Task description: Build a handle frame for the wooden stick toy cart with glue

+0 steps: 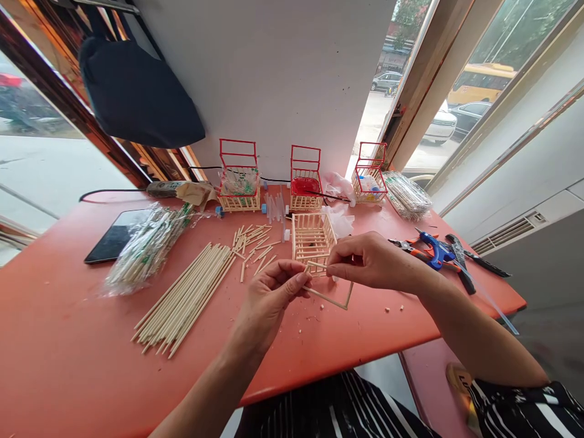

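Observation:
Between my hands is a small angular frame of joined wooden sticks, held in the air over the table's front part. My left hand pinches its left corner between thumb and fingers. With closed fingertips, my right hand grips a short stick at the frame's upper side. Just behind the hands stands a basket of bare wooden sticks, partly covered by my right hand. Short cut sticks lie scattered left of it. A bundle of long sticks is spread out farther left.
Three red-trimmed stick baskets stand along the wall, the middle one holding a red dish. Blue-handled pliers and other tools lie right. Bagged sticks partly cover a black tablet. Glue sticks lie behind the cut pieces.

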The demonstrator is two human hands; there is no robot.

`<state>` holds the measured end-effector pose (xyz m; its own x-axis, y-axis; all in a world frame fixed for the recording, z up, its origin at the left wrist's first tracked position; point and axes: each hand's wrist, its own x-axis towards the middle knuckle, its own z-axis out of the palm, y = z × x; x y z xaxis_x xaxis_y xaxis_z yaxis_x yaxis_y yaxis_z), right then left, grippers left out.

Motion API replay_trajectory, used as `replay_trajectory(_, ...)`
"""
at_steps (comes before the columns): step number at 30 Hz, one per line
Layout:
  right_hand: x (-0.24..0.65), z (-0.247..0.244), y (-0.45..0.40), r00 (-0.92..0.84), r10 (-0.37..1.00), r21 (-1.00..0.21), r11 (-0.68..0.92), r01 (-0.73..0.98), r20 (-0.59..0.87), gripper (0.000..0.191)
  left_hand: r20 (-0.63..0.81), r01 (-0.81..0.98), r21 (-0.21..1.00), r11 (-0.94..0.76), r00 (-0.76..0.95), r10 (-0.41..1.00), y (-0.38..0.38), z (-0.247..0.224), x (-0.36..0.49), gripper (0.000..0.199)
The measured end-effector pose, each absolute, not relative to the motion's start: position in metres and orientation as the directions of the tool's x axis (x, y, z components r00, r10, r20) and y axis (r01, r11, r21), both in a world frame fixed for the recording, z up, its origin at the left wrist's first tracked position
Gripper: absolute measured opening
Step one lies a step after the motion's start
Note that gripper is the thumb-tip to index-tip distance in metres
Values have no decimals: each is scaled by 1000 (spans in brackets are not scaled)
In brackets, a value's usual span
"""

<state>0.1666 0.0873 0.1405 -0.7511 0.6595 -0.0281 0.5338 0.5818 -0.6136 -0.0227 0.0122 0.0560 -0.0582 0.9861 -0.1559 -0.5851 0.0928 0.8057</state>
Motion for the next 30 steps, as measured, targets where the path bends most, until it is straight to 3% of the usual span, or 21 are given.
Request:
replay_trajectory(19,167,138,79,-749,662,-573,621,535,20,22,-126,-518,854,46,-121,985,10,55,-17,28)
replay_trajectory(25,167,137,77,-728,685,-566,589,576,-29,24,-110,-502,864,34,-121,986,12,51,-16,28)
replay_trajectory(30,170,126,77,-717,696,-567,602,563,27,24,-112,-460,886,54,-100,989,13,41,-17,26)
